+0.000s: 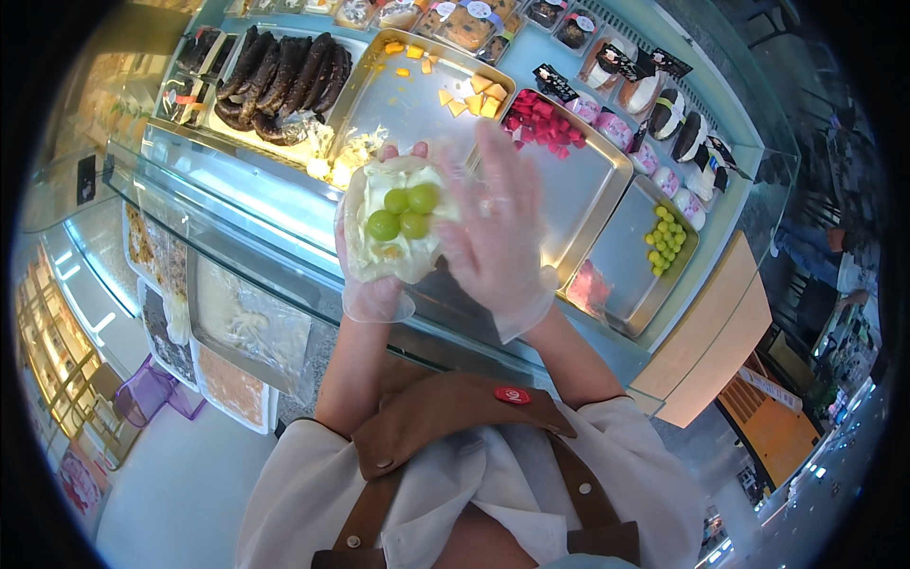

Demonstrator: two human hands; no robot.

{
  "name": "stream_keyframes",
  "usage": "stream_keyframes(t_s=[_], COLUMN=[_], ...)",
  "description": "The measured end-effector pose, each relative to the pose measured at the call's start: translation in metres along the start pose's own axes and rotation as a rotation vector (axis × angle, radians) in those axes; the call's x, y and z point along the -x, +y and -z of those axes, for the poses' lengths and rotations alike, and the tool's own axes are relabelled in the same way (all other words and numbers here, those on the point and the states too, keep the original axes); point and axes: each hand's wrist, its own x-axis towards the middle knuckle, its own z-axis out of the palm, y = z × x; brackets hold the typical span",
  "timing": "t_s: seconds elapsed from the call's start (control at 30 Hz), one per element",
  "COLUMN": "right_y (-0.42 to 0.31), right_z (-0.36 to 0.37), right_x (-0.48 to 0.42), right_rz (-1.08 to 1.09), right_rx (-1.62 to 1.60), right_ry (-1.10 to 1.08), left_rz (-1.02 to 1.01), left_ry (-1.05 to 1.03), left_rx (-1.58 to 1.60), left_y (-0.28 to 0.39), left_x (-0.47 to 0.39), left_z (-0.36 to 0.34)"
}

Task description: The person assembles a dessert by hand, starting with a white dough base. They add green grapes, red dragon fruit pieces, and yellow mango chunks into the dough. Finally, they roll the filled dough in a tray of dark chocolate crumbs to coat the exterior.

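Note:
On my left hand [377, 295], in a clear plastic glove, lies a soft white dough wrapper [416, 269] spread with pale cream. Several green grapes [403, 210] are grouped on the cream, with a small yellowish piece below them. My right hand [501, 238], gloved too and blurred, is raised beside the wrapper's right edge with its fingers extended; whether it touches the edge cannot be told. Beyond the hands, metal trays hold yellow fruit cubes [490, 107], dark pink cubes [537, 117] and more green grapes [666, 238].
Dark banana-shaped pastries [281, 75] fill a tray at the upper left. A glass pane edge [249, 238] runs between me and the display counter. Lower left are a tray under plastic film [245, 313] and powder-filled containers [234, 387]. Wrapped desserts [615, 131] line the far right side.

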Motion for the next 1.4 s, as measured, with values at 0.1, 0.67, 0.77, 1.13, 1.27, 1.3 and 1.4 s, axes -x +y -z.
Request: stream_keyframes(t_s=[0.1, 0.67, 0.77, 1.13, 1.27, 1.3, 1.4], right_y=[0.047, 0.227, 0.258, 0.243, 0.246, 0.237, 0.261], right_z=[-0.026, -0.223, -0.236, -0.224, -0.216, -0.209, -0.194], right_x=[0.007, -0.047, -0.038, -0.021, -0.016, -0.017, -0.003], right_rz=[-0.313, -1.300, -1.026, -1.140, -1.178, -1.226, -1.240], right_rx=[-0.526, -0.240, -0.181, -0.153, -0.341, -0.465, -0.875], right_ry=[0.232, 0.434, 0.578, 0.373, 0.472, 0.485, 0.516], left_rz=[0.049, -0.060, -0.095, -0.211, -0.049, 0.071, 0.075], left_ry=[-0.097, 0.044, 0.143, -0.248, -0.167, -0.042, -0.102], left_rx=[0.039, 0.059, 0.019, -0.398, -0.091, 0.122, 0.085], left_y=[0.012, 0.028, 0.031, 0.043, 0.041, 0.041, 0.038], left_x=[-0.003, -0.017, -0.009, 0.003, -0.002, -0.001, -0.001], left_z=[0.000, -0.002, -0.004, -0.034, -0.031, -0.022, -0.022])
